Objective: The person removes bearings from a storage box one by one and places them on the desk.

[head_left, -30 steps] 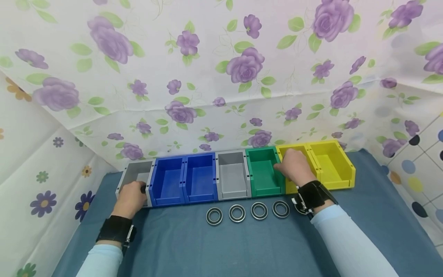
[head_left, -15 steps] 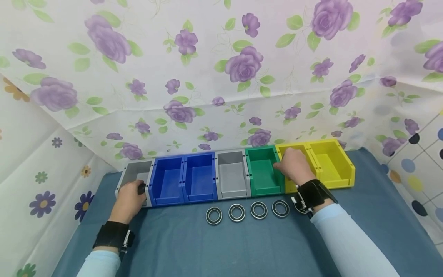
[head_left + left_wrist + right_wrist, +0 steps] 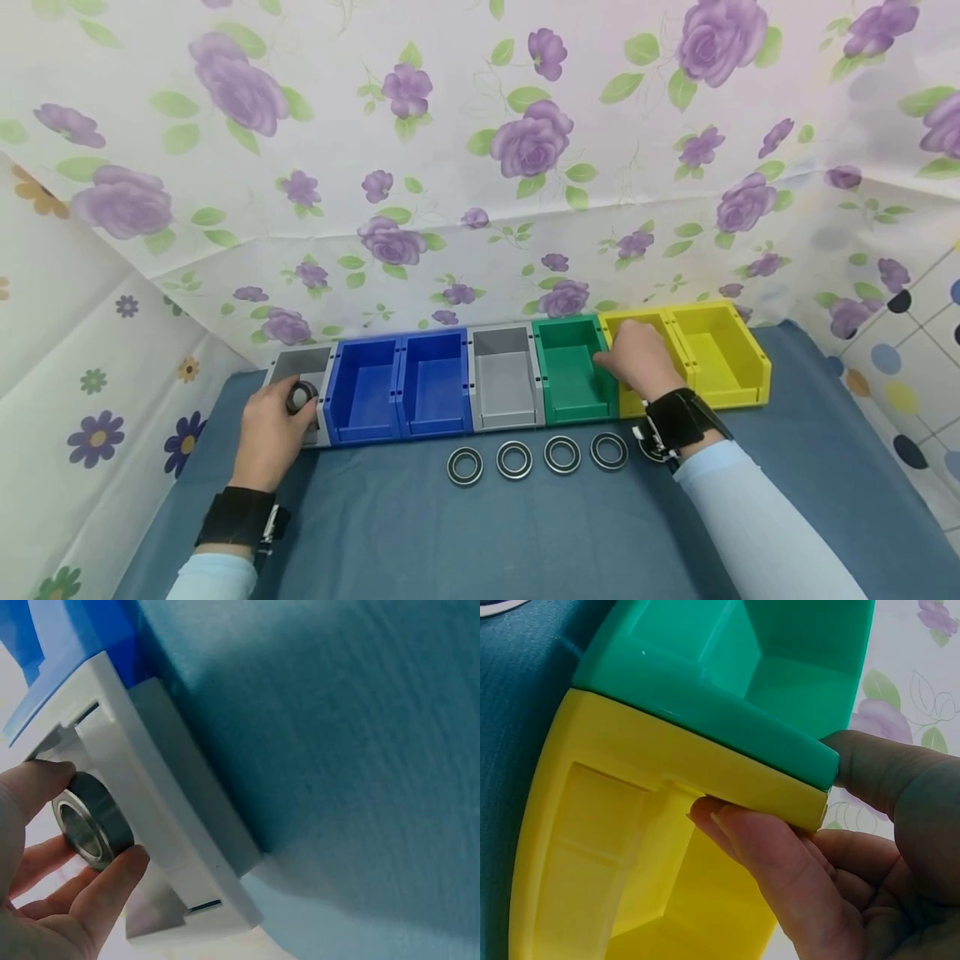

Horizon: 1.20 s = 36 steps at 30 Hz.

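My left hand (image 3: 267, 437) holds a ball bearing (image 3: 111, 814) between thumb and fingers, tilted, at the leftmost grey bin (image 3: 184, 855). The left wrist view shows the bearing's metal ring and open bore. On the right, my right hand (image 3: 641, 365) grips the adjoining walls of the green bin (image 3: 705, 727) and the left yellow bin (image 3: 577, 825). Its thumb lies on the green side and its fingertips reach inside the yellow one. Several more bearings (image 3: 562, 473) lie flat in a row on the cloth, one partly hidden by the right wrist.
Two blue bins (image 3: 365, 433), a middle grey bin (image 3: 506, 421) and another yellow bin (image 3: 731, 400) complete the row along the flowered backdrop (image 3: 450, 208). A blue-grey cloth (image 3: 480, 542) covers the table in front.
My left hand has lifted and turned the bearing, so its face now shows above the leftmost grey bin. My right hand has stayed on the same bin walls.
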Each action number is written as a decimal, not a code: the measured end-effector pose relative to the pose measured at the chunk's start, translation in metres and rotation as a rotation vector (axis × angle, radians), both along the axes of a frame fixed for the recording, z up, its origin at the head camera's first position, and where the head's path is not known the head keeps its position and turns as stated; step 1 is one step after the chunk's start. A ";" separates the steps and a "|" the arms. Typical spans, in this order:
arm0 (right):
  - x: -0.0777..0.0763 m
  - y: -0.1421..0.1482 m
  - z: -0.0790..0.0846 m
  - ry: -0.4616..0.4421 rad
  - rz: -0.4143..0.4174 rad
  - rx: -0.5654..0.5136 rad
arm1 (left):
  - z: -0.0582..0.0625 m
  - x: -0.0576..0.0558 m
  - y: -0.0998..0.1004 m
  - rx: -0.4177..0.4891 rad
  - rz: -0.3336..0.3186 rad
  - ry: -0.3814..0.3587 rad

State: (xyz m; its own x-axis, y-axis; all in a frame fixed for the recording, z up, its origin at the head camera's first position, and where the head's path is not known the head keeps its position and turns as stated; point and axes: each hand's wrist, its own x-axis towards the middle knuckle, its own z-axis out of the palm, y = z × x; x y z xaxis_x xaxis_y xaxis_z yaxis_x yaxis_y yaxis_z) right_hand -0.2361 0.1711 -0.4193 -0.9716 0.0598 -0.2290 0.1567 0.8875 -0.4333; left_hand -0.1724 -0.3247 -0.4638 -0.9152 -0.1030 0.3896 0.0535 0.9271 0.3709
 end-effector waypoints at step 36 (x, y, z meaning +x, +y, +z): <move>0.001 0.000 0.000 -0.017 -0.017 -0.015 | 0.033 0.046 0.083 0.041 -0.294 0.258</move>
